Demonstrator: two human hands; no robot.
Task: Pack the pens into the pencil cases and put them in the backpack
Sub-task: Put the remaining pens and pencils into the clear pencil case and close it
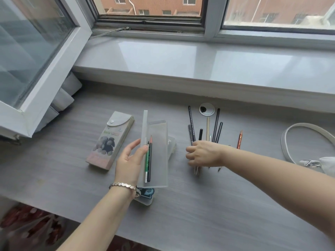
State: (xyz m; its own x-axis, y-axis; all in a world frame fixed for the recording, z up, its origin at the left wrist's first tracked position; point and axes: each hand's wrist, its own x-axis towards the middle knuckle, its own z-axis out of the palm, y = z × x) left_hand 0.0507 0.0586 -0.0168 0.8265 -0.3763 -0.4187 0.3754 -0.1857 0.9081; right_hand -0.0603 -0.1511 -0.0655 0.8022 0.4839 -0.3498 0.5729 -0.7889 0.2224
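Nearest, the left hand [127,160] grips a frosted pencil case [157,140] holding two pencils [149,160] above the grey wood-grain desk [199,205]. The right hand [203,153] curls round loose pens [216,124] on it, below a glossy windowsill [181,60].

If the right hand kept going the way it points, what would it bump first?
Probably the frosted pencil case held by the left hand; the right hand, gripping pens, points left toward it, though depth is unclear.

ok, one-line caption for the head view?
Left hand holds a frosted translucent pencil case with two pencils inside; right hand grips loose dark pens on the grey wood-grain desk.
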